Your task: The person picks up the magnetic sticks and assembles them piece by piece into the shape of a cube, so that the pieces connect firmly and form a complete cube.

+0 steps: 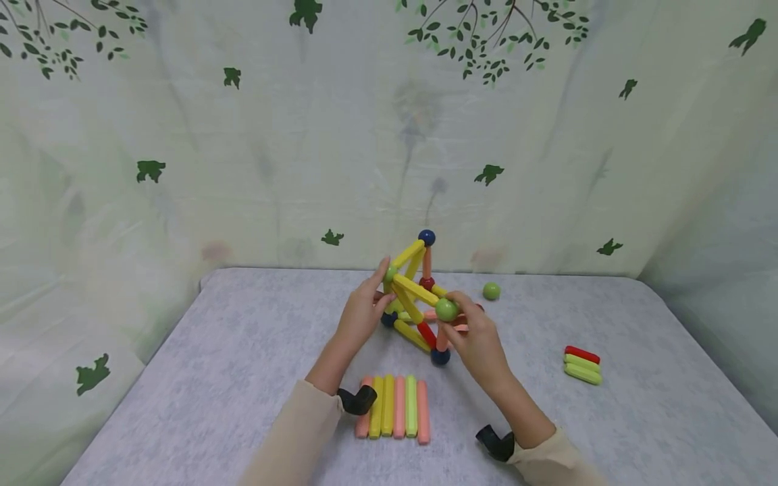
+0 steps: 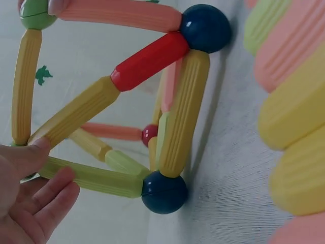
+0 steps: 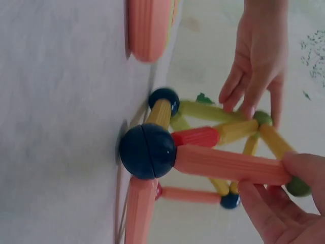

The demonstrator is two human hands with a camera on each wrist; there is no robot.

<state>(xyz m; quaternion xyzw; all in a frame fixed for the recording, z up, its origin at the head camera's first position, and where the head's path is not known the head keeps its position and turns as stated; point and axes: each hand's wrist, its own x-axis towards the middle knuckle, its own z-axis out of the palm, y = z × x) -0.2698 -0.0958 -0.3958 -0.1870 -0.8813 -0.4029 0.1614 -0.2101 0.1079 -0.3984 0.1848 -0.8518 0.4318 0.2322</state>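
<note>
A frame of ridged building sticks and balls stands on the table, between both hands. My left hand (image 1: 358, 314) pinches its left upper corner at a green ball (image 1: 392, 274), where several sticks meet. My right hand (image 1: 477, 334) pinches the near upper corner, where another green ball (image 1: 446, 310) tops a pink stick (image 3: 228, 163). A yellow stick (image 1: 416, 289) joins these two corners. Below, the pink stick meets a blue ball (image 3: 147, 151) on the table; a red stick (image 2: 150, 62) slants from that ball. Another blue ball (image 1: 427, 237) forms the far top. Hands partly hide the right side.
Nearer me lies a row of pink, yellow and light green sticks (image 1: 399, 407). To the right is a small group with a red stick (image 1: 582, 354) and light green ones. A loose green ball (image 1: 491, 291) sits behind the frame, before a leaf-patterned curtain (image 1: 547, 202).
</note>
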